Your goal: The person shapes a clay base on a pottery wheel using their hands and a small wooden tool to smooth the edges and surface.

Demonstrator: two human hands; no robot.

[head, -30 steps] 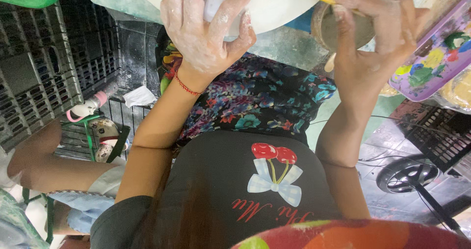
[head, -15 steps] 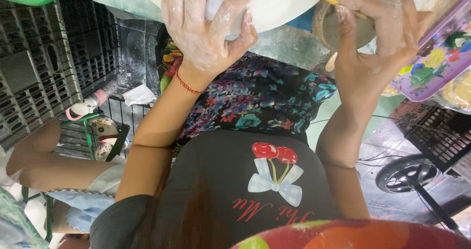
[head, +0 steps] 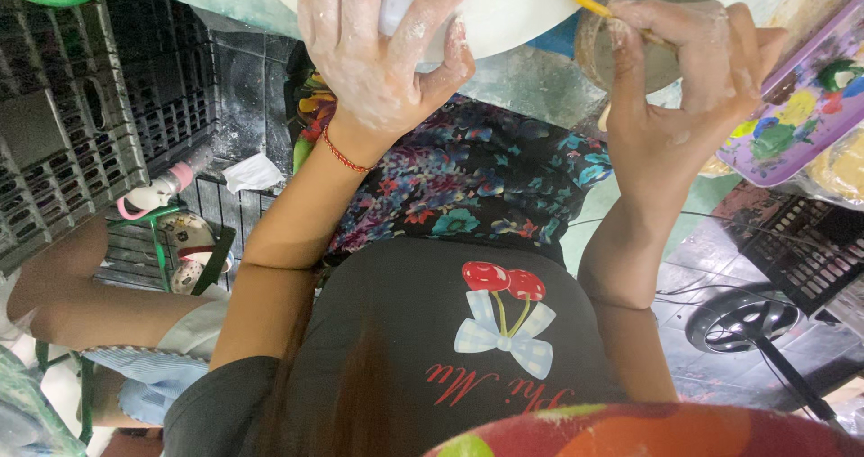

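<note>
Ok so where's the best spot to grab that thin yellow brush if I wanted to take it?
Probably the bare yellow shaft of the brush, coming from above. Its rear end is pinched in the right hand, and its tip rests against the white piece held by the left hand.

White figurine [head: 504,7], yellow brush [head: 583,1], purple palette [head: 801,106] w/ multicolour blobs.

White figure [head: 504,7] and brush [head: 585,1] tip beyond top edge.
</note>
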